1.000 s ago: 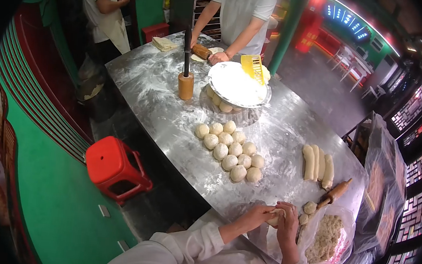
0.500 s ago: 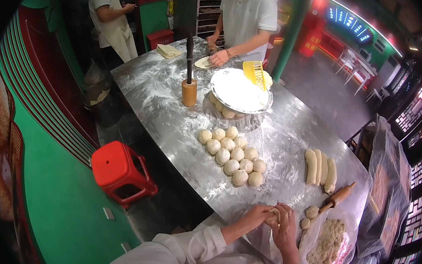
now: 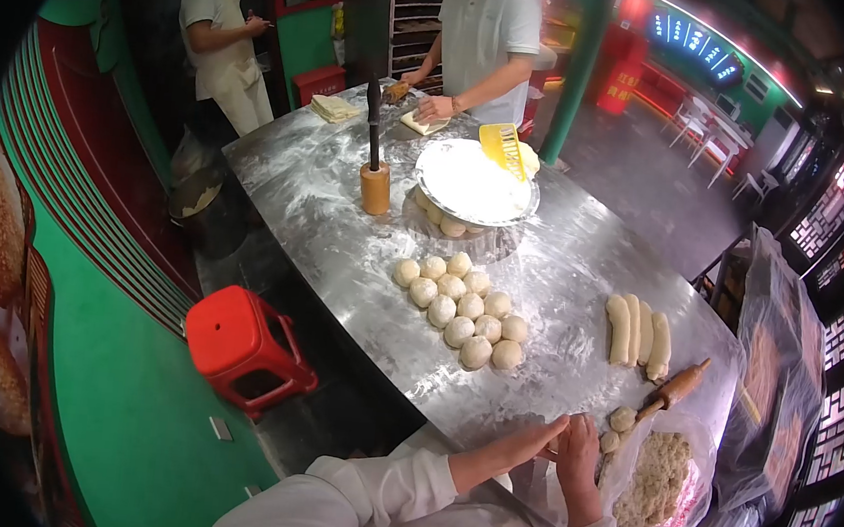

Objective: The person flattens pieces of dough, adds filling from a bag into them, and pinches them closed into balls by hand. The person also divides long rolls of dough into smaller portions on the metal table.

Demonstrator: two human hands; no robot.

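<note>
My left hand [image 3: 534,442] and my right hand [image 3: 578,448] meet at the near edge of the metal table [image 3: 571,277], closed around a piece of dough [image 3: 548,453] that is mostly hidden between them. Just right of my right hand, a plastic bag holds crumbly filling [image 3: 657,480]. Two small dough pieces [image 3: 621,418] lie beside the bag, next to a wooden rolling pin [image 3: 677,384]. Farther up are dough rolls [image 3: 637,333] side by side. Several round dough balls [image 3: 460,307] sit grouped on the floured surface left of them.
A bowl of white flour [image 3: 477,183] with a yellow scraper [image 3: 503,150] stands over more dough balls. Left of it is an upright wooden roller [image 3: 374,187]. A co-worker [image 3: 486,43] handles flat dough across the table; another person [image 3: 223,40] stands behind. A red stool [image 3: 244,343] is at left.
My hands have come closer together, covering more of the dough. The co-worker's dough now looks folded, and the rolling pin there has moved off it.
</note>
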